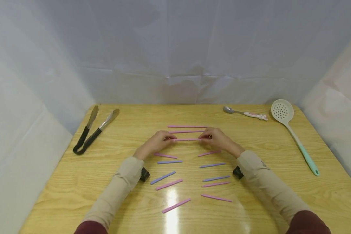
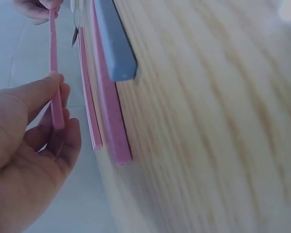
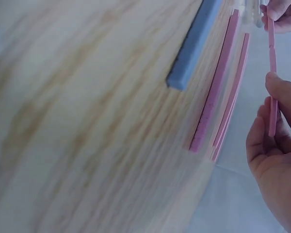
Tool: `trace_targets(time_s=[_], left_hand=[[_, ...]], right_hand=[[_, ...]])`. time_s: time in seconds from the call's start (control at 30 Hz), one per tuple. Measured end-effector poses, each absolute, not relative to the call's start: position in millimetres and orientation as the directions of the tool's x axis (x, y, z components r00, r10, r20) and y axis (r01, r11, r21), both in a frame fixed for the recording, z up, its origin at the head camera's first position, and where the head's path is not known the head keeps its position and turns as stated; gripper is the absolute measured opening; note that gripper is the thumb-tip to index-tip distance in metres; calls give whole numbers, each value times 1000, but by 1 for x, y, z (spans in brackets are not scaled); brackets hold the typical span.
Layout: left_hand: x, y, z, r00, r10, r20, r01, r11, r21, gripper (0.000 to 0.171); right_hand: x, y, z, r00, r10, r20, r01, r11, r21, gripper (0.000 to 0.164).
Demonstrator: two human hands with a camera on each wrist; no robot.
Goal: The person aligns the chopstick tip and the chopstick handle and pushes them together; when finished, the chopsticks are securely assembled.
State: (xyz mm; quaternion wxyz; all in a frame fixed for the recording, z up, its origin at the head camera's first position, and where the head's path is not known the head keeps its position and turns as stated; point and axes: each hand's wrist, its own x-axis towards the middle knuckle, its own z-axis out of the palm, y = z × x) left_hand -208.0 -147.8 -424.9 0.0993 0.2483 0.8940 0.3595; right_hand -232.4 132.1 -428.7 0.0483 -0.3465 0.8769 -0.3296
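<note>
A long pink stick (image 1: 188, 139) spans my two hands, level, with a small step or seam part way along it in both wrist views. My left hand (image 1: 158, 140) pinches one end between thumb and fingers; in the left wrist view the stick's tip (image 2: 58, 119) pokes out past the thumb. The opposite end is pinched by my right hand (image 1: 219, 140), and its tip (image 3: 272, 127) shows beyond the fingers in the right wrist view. Just behind lie two more long pink sticks, a nearer one (image 1: 187, 131) and a farther one (image 1: 184, 126).
Short pink and blue sticks lie in two loose columns nearer me, such as a blue stick (image 1: 163, 177) at left and a pink stick (image 1: 216, 198) at right. Tongs (image 1: 90, 138) stand far left; a spoon (image 1: 245, 113) and slotted skimmer (image 1: 293, 135) lie right on the table (image 1: 128, 208).
</note>
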Motion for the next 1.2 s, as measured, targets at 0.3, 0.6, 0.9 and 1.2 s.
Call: trace_targets(time_s=[0.3,0.6,0.9,1.2], left_hand=[[-208,-145,-431,-844,523,120,470,613,636,18],[-208,-143,-430,-830,526,187,521,608,599,18],[-207,-137,-424,-845,443,300,529,605,595,11],[-206,-133,-422,-860,421,289,505,614,607,11]], right_hand=[[-232,134,-431,-764,-616,195,-573,506,-644,12],[-232,134,-429,-760,-602,243,-572,445,-689,10],[-230,132,-424,-753,-597,279,-574,387,-722,9],[-228,132,-423,-760,-586,281,-555,360,-750,10]])
